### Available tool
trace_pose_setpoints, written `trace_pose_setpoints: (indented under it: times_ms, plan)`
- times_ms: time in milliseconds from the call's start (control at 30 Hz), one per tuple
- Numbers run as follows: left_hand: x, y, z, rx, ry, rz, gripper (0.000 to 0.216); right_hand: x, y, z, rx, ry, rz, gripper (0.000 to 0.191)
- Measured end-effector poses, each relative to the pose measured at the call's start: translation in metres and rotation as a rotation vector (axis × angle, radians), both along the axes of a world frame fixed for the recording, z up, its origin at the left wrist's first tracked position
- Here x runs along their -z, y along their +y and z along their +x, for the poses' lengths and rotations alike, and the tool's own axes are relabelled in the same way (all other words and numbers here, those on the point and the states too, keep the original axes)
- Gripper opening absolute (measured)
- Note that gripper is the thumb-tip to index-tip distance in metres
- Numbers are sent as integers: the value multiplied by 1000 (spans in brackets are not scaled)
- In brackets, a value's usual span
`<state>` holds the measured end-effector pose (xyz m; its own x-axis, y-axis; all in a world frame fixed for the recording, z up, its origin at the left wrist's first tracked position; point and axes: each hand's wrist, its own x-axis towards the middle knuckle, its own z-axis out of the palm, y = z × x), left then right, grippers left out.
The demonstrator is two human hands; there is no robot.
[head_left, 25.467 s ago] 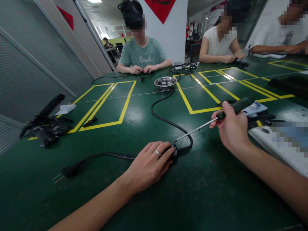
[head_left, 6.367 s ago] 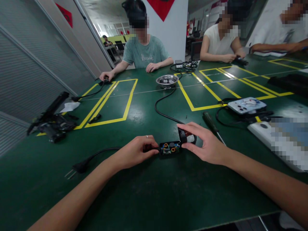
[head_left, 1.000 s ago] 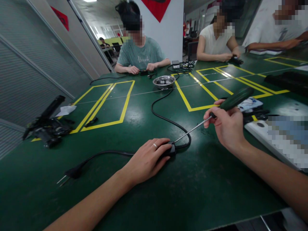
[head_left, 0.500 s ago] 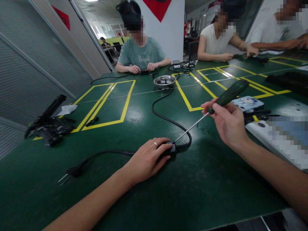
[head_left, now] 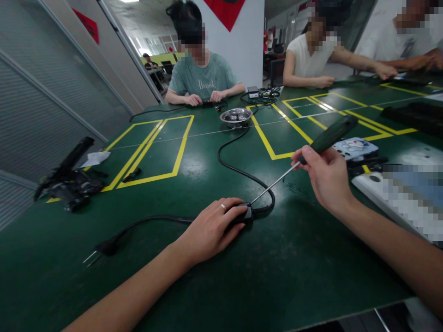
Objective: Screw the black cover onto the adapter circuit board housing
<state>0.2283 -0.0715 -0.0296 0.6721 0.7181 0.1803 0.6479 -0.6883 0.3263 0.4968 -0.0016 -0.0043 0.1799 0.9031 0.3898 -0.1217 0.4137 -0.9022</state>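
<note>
My left hand, a ring on one finger, presses a small black cord switch box against the green table and covers most of it. A black power cord leaves the box on the right and curves away toward the back. On the other side it runs left to a two-pin plug. My right hand grips a screwdriver by its dark green handle. The screwdriver is tilted, its thin metal shaft reaching down left so that the tip meets the top of the box near its right end.
A steel bowl with small parts stands mid-table. Black items in plastic lie at left. A decorated tin and a white board are at right. Yellow tape marks the table. Co-workers sit across.
My right-hand fingers have shifted slightly on the screwdriver handle; its tip stays on the box. My left hand holds still. A co-worker at the back right has stretched an arm rightward.
</note>
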Motion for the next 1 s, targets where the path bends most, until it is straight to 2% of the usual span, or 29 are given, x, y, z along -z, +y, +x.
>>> trace_pose_setpoints:
  times_ms: [67,233,400,600,733,867,1000]
  plan:
    - [0,0,0,-3,7,2,35,1,1,-1,-2,10,-24,17]
    - [0,0,0,-9,20,0,36,0,1,1,-147,144,-18,15]
    - [-1,0,1,-7,17,-5,38,0,0,0,-9,19,-7,16]
    - [-3,0,1,-12,36,-1,39,-5,1,-1,-12,57,-80,22]
    - [-2,1,1,-7,46,6,39,-12,11,11,186,134,14,23]
    - [0,1,-1,-9,65,33,40,-16,22,23,433,50,180,16]
    - [-3,2,-14,-26,88,20,46,-14,25,27,505,-54,244,12]
